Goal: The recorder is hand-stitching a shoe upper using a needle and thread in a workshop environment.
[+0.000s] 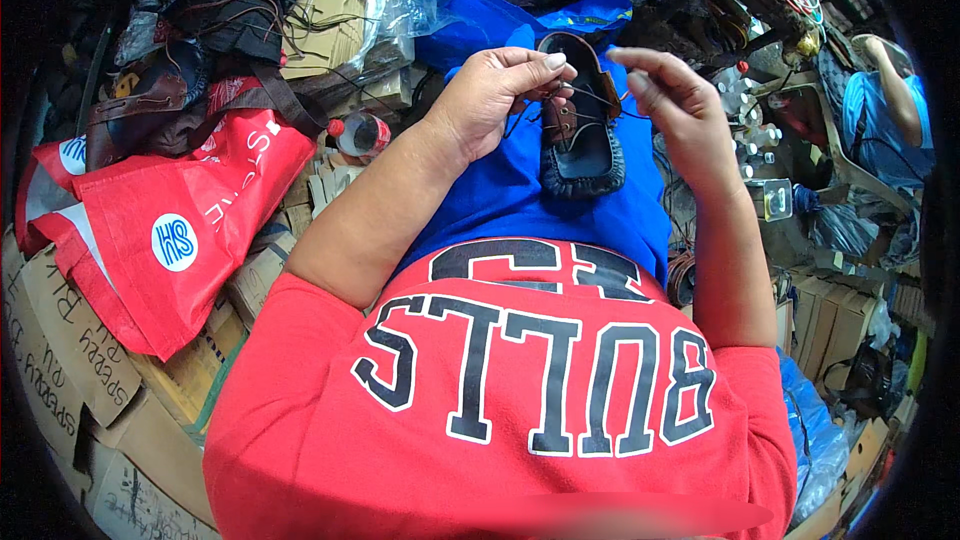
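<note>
A dark brown and black leather moccasin-style shoe (583,162) lies on the blue cloth over my lap, its toe toward me and its opening away. A thin brown shoelace (597,98) runs from its eyelets toward both hands. My left hand (490,90) pinches the lace between thumb and forefinger beside the shoe's tongue. To the right of the shoe, my right hand (680,105) is raised with bent fingers, and the lace reaches its fingertips. Exactly where those fingers grip the lace is hard to see.
At left lies a red shopping bag (235,200) with dark leather pieces above it, near a red-capped bottle (360,133). A blue bag (530,5) stands beyond the shoe. Small bottles (755,140) crowd the right side. Another person in a blue shirt (880,125) is at far right.
</note>
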Available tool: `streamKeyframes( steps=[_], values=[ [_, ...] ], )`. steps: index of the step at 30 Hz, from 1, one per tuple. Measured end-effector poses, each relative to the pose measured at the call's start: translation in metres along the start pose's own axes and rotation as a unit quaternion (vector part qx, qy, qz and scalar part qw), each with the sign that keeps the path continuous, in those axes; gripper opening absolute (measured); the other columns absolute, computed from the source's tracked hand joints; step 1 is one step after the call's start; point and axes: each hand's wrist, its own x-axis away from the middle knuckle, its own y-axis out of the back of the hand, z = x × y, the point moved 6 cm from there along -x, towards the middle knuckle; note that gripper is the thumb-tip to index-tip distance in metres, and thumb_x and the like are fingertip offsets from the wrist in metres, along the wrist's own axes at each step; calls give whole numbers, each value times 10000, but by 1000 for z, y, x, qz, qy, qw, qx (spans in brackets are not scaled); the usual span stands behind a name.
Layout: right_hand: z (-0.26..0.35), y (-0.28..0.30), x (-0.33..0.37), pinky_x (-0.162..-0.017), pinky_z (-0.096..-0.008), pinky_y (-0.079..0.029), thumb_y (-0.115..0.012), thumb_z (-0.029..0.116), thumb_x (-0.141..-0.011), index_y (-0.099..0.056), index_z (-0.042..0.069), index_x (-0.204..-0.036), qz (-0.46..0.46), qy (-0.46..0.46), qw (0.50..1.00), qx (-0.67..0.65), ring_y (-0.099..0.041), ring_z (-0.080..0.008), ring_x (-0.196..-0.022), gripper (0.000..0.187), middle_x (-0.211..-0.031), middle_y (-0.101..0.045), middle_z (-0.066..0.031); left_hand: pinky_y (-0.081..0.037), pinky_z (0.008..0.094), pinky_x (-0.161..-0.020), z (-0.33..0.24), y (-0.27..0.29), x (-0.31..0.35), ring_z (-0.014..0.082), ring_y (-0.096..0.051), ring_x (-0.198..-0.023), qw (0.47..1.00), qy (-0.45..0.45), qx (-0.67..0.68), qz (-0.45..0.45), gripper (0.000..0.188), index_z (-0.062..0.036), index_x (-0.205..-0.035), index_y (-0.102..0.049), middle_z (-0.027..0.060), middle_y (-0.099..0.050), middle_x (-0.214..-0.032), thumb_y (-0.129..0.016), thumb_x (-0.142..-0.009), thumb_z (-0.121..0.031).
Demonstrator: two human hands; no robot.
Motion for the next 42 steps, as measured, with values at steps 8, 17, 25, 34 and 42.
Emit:
streamKeyframes(
  steps=[8,17,25,34,42],
  values=[
    [8,-11,-1,-702,-271,-461,-660,79,-817,-680,50,-913,1,79,977,197,-588,-159,-778,102,-812,-620,-64,-478,275,-828,-6,-4,6,172,-633,-891,999,6,2,48,249,37,-1064,-630,118,-665,-941,-586,-839,-60],
    [12,-15,1,-680,-293,-466,-672,80,-792,-679,48,-890,15,93,968,233,-595,-186,-743,104,-786,-605,-73,-481,253,-811,-3,-1,6,154,-631,-867,998,7,-49,34,281,35,-1084,-624,110,-668,-945,-612,-810,-22],
    [13,-18,0,-670,-298,-465,-682,91,-781,-684,58,-883,23,83,966,245,-593,-193,-734,108,-778,-603,-79,-484,235,-787,-5,-3,8,135,-630,-838,997,0,-71,34,283,33,-1080,-628,98,-672,-930,-619,-803,-24],
    [11,-18,0,-645,-302,-464,-690,106,-782,-686,56,-869,24,71,968,239,-589,-196,-706,100,-771,-600,-84,-482,216,-767,-8,-5,10,113,-625,-819,997,-2,-70,26,262,26,-1055,-643,78,-671,-916,-628,-797,-16],
    [10,-19,0,-660,-304,-472,-697,116,-780,-684,45,-859,36,56,968,241,-604,-201,-733,108,-782,-608,-94,-478,216,-773,-9,-8,11,104,-620,-823,995,-26,-93,34,260,26,-1054,-644,71,-672,-916,-638,-797,-12]
  ],
)
